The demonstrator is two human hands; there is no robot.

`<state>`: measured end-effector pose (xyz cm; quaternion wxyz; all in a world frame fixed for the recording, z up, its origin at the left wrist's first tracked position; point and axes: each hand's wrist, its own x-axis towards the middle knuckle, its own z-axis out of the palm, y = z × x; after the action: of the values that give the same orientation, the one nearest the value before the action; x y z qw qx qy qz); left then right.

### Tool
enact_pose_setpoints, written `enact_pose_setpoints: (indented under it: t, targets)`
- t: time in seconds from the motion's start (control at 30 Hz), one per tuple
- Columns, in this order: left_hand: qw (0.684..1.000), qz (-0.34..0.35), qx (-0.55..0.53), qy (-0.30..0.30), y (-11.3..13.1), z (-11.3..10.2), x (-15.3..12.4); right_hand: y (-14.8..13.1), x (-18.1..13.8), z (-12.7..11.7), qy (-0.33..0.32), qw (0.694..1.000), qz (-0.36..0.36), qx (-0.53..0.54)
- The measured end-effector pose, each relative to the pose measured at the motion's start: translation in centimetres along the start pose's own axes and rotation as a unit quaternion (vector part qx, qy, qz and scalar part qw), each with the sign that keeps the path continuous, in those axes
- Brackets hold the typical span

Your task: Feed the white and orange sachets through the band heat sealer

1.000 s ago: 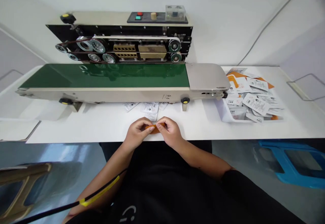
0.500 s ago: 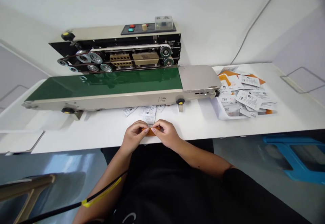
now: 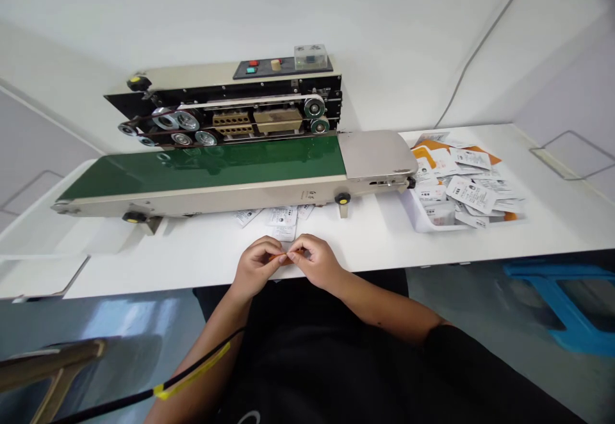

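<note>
Close to the table's front edge, my left hand [image 3: 258, 265] and my right hand [image 3: 314, 260] meet, thumbs and forefingers pinched on a small orange packet [image 3: 289, 261]. Fingers cover much of it, and only a thin strip shows between them. Just beyond the hands, several white printed packets [image 3: 283, 218] lie on the white table, partly hidden beneath the conveyor of a band sealing machine [image 3: 230, 196]. Its green belt [image 3: 206, 170] has nothing lying on it.
At the right, a white bin [image 3: 423, 222] overflows with white and orange packets [image 3: 473, 193]. A clear tray [image 3: 91, 238] stands under the machine's left end. Below table height are a blue stool [image 3: 562, 302] on the right and a brown stool [image 3: 52, 379] on the left.
The orange packet shows as a thinner strip now, tilted or folded between my fingertips. Both hands keep their pinch. The whole view has shifted slightly downward in the picture.
</note>
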<state>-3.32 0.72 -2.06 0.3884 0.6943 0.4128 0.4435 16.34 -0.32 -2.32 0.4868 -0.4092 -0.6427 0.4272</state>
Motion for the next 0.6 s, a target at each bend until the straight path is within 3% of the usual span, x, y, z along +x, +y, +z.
enact_pose_setpoints:
  t: [0.23,0.6]
  targets:
    - [0.998,-0.02,-0.019,0.061,-0.62,-0.21,-0.12,0.34,0.08,-0.03,-0.011,1.0,-0.003,0.015]
    - [1.0,-0.006,-0.017,0.012,0.04,0.0,-0.03,0.45,-0.02,-0.22,-0.027,0.999,-0.021,0.01]
